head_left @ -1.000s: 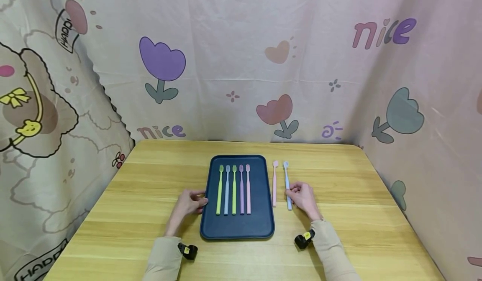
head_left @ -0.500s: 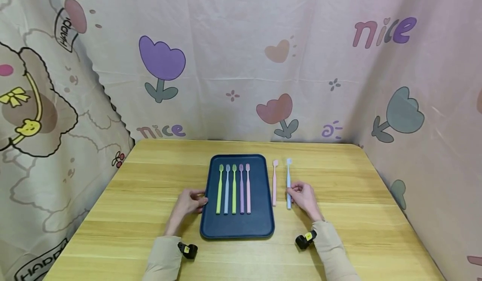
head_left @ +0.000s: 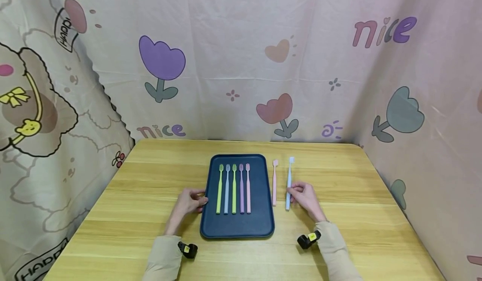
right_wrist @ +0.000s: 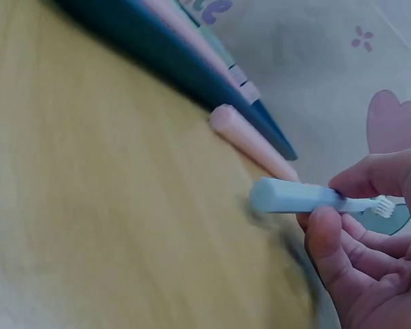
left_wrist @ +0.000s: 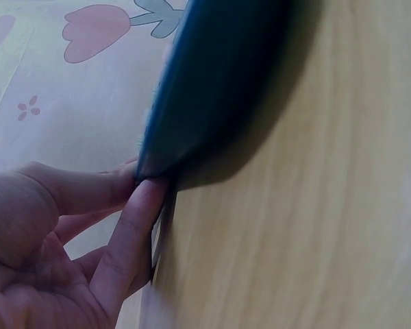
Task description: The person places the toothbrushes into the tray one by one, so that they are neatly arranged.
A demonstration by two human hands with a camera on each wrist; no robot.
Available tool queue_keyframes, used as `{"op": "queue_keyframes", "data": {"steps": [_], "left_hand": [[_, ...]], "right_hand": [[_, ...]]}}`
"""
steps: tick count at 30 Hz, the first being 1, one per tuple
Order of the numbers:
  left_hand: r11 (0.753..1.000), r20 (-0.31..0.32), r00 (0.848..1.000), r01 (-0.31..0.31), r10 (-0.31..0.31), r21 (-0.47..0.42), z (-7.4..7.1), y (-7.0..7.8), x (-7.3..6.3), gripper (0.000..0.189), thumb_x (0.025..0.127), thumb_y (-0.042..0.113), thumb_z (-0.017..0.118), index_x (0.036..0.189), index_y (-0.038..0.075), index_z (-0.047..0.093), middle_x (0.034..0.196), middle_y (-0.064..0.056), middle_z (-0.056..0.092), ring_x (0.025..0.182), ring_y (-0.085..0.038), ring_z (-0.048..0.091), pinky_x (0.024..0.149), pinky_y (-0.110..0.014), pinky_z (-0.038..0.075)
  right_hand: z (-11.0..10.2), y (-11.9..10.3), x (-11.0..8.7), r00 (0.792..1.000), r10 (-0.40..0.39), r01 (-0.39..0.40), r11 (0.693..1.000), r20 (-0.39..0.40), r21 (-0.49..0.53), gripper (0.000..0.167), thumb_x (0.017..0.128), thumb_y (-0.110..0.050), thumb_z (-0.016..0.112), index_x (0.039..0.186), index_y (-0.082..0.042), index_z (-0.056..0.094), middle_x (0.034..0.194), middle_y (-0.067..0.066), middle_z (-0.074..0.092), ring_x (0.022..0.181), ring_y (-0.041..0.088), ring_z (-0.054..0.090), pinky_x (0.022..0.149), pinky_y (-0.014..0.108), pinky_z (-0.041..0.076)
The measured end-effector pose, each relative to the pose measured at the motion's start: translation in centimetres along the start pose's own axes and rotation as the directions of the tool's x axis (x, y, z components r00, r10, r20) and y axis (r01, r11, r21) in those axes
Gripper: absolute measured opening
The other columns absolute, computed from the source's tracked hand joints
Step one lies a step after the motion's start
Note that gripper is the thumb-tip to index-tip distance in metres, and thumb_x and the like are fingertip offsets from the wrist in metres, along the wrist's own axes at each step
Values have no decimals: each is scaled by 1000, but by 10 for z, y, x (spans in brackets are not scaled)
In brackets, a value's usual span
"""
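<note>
My right hand (head_left: 304, 196) pinches a light blue toothbrush (head_left: 290, 174) by its handle, right of the tray. In the right wrist view the thumb and fingers grip the blue toothbrush (right_wrist: 288, 197) mid-handle, its white bristles pointing away. Just left of it, a pink toothbrush (head_left: 274, 185) lies on the table alongside the tray. The dark blue tray (head_left: 262, 189) carries several toothbrushes in a row, heads to the far side: green (head_left: 219, 193), blue, green, purple and pink (head_left: 248, 193). At the tray's left edge, my left hand (head_left: 188, 201) pinches the rim between thumb and fingers.
The wooden table (head_left: 150, 168) extends on both sides of the tray. Behind it hangs a patterned cloth (head_left: 226, 63), with another cloth (head_left: 75, 126) along the left. Black cameras (head_left: 188, 251) are strapped at both wrists.
In my right hand the blue toothbrush has turned, its head swinging to the right and its handle end shifting slightly left. My left hand and the tray have stayed in place.
</note>
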State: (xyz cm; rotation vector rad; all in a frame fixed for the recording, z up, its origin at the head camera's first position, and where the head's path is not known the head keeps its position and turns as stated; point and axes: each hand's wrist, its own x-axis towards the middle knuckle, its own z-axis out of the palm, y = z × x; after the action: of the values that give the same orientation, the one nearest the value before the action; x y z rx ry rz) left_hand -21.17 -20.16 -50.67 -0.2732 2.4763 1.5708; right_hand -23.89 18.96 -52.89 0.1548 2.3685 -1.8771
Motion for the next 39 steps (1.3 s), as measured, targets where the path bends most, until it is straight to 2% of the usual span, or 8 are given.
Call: {"op": "queue_keyframes", "data": {"steps": [7, 14, 20, 30, 35, 39], "left_hand": [[1000, -1, 1000, -8, 8, -1, 0, -1, 0, 39, 90, -3, 70, 129, -10, 63, 91, -20, 71, 64, -10, 65, 58, -25, 61], [1000, 0, 1000, -22, 22, 14, -1, -1, -1, 40, 90, -2, 70, 128, -10, 63, 90, -20, 72, 63, -10, 65, 58, -25, 61], [1000, 6, 1000, -22, 22, 16, -1, 0, -1, 40, 91, -1, 70, 129, -10, 62, 92, -21, 71, 65, -11, 65, 59, -27, 62], [1000, 5, 1000, 1, -1, 2, -1, -5, 1, 40, 91, -2, 70, 129, -8, 63, 91, -19, 71, 64, -11, 65, 59, -26, 62], [1000, 14, 1000, -22, 22, 14, -2, -2, -1, 40, 91, -1, 70, 129, -10, 62, 92, -21, 72, 65, -12, 66, 60, -27, 62], [999, 13, 999, -30, 29, 21, -1, -1, -1, 39, 91, 0, 70, 128, -10, 63, 91, -21, 72, 64, -11, 66, 59, -27, 62]], "right_hand": [[-1, -14, -7, 996, -10, 2, 996, 88, 93, 35, 92, -2, 65, 119, 18, 55, 80, 0, 71, 62, 8, 62, 58, 19, 58], [10, -23, -9, 986, -73, 55, 991, 147, 122, 37, 92, 0, 67, 121, 19, 55, 91, 12, 74, 66, 8, 65, 64, 23, 61], [23, -26, -9, 977, -120, 92, 983, 176, 158, 37, 91, 3, 66, 121, 21, 54, 87, 6, 75, 68, 7, 67, 67, 25, 62], [39, -26, -12, 980, -110, 86, 986, 166, 144, 38, 89, 2, 70, 119, 19, 55, 80, 1, 72, 62, 8, 65, 64, 25, 61], [47, -27, -12, 982, -97, 79, 990, 161, 114, 35, 88, 1, 72, 115, 17, 56, 78, 2, 71, 58, 10, 63, 60, 24, 60], [54, -28, -11, 987, -94, 86, 994, 128, 64, 34, 87, -1, 74, 113, 14, 58, 75, 4, 72, 56, 10, 61, 54, 22, 55]]}}
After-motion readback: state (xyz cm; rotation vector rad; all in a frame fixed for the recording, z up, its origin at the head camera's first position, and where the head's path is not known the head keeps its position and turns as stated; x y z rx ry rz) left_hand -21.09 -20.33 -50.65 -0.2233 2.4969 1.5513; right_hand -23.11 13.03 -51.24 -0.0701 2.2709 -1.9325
